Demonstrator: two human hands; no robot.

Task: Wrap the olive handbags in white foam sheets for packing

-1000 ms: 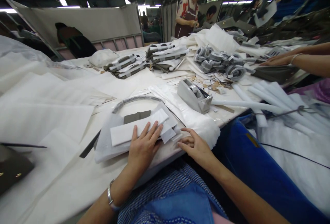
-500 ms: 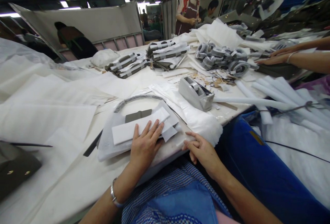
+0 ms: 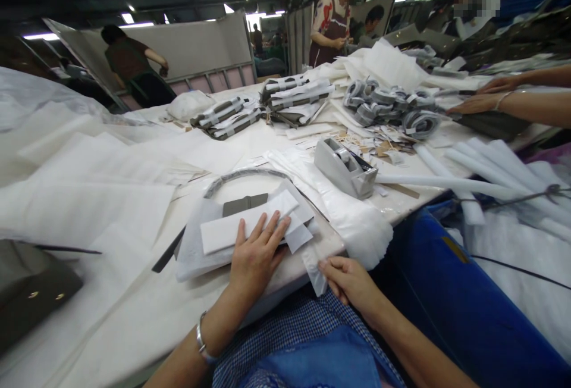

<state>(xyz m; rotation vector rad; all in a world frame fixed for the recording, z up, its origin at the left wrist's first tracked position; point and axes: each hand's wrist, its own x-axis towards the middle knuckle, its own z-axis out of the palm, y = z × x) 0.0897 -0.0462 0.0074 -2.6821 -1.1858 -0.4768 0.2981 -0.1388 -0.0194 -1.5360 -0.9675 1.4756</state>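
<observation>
My left hand (image 3: pixel 256 257) lies flat with fingers spread on a folded white foam strip (image 3: pixel 220 234). Beneath the strip is a bag wrapped in white sheeting (image 3: pixel 190 260), with a dark flap (image 3: pixel 244 204) showing and a wrapped handle (image 3: pixel 243 175) arching behind. At the table's front edge, my right hand (image 3: pixel 345 278) pinches a small clear plastic piece (image 3: pixel 316 272) between thumb and fingers. A grey tape dispenser (image 3: pixel 343 168) stands behind, past a stack of clear plastic bags (image 3: pixel 339 215).
Grey wrapped coils (image 3: pixel 386 102), bundled straps (image 3: pixel 294 93) and foam sheets (image 3: pixel 89 168) cover the table (image 3: pixel 191 310). A blue bin (image 3: pixel 441 293) stands at the right, below foam tubes (image 3: pixel 495 168). A co-worker's hands (image 3: pixel 486 96) rest on dark material.
My right hand has closed its fingers on the small plastic piece, which now hangs over the table edge. My left hand stays on the foam strip. The view has shifted slightly.
</observation>
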